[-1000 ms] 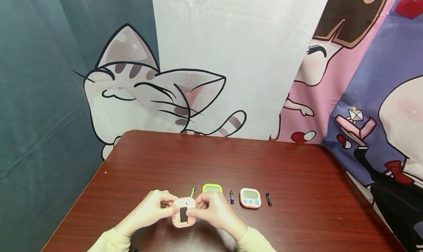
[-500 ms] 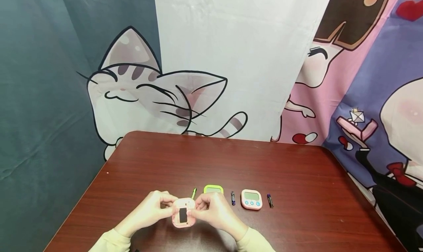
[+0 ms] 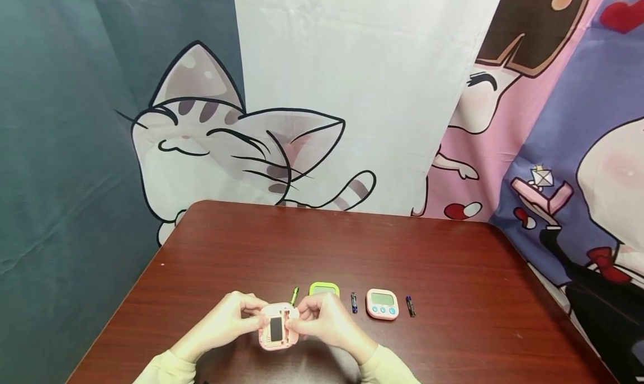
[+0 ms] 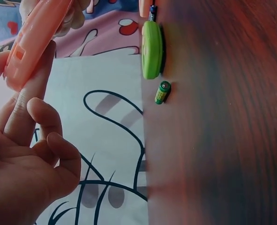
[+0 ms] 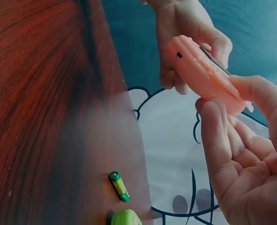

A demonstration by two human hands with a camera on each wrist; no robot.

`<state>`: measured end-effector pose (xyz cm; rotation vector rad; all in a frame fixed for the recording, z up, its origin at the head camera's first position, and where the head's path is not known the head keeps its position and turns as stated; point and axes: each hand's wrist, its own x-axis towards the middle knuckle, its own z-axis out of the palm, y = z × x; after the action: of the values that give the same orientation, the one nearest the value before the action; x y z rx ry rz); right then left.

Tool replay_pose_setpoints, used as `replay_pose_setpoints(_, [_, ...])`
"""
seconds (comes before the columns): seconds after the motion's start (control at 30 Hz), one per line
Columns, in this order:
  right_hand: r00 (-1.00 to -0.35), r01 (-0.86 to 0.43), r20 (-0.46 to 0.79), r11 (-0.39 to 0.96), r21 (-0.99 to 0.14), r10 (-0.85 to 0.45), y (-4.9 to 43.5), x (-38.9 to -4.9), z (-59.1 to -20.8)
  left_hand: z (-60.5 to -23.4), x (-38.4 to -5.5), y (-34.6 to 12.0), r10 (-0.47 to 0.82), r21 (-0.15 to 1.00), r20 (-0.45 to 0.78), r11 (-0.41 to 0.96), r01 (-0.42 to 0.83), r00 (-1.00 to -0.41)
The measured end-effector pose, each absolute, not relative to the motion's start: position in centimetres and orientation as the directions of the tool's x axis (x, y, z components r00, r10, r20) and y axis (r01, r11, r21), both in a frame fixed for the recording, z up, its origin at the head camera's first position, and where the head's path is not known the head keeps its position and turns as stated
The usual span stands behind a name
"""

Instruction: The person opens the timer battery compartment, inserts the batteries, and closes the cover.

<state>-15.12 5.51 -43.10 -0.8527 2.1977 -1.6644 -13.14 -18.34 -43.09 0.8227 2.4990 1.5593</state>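
Observation:
A pink digital timer (image 3: 275, 342) is held up between both hands with its back facing me, a dark rectangle in the middle of that back. My left hand (image 3: 233, 320) pinches its left edge between thumb and fingers. On the opposite edge, my right hand (image 3: 327, 320) grips it, the thumb pressing on the back beside a narrow open slot. Edge-on, the pink casing (image 5: 199, 70) shows in the right wrist view with a small dark hole in its side. In the left wrist view, the left hand's index finger lies stretched under the casing (image 4: 37, 42).
Beyond the hands, a green battery (image 3: 294, 294) lies on the brown table (image 3: 352, 244). A green timer (image 3: 324, 288) is partly hidden by the right hand. Further right come a dark battery (image 3: 354, 303), another pink timer (image 3: 382, 304) and a second dark battery (image 3: 410, 306).
The held timer has shifted slightly left and down. A narrow slot has opened on the right part of its back, by the right thumb. Both hands keep their grip.

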Motion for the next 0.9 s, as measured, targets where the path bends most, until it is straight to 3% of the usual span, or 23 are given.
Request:
replay_pose_setpoints(0.33, [-0.800, -0.321, 0.128, 0.238, -0.917, -0.587, 5.68, -15.11, -42.97, -43.20, -13.18, -18.38, 0.472, 0.864, 0.174, 0.348, 0.364, -0.864])
replay_pose_setpoints(0.67, [-0.832, -0.410, 0.206, 0.322, -0.853, -0.514, 5.78, -15.01, -43.12, -43.22, -13.30, -18.14, 0.453, 0.853, 0.173, 0.374, 0.363, -0.874])
replay_pose_setpoints(0.9, [-0.824, -0.369, 0.216, 0.207, -0.906, -0.523, 5.89, -14.69, -43.02, -43.23, -13.12, -18.19, 0.458, 0.850, 0.169, 0.381, 0.364, -0.873])
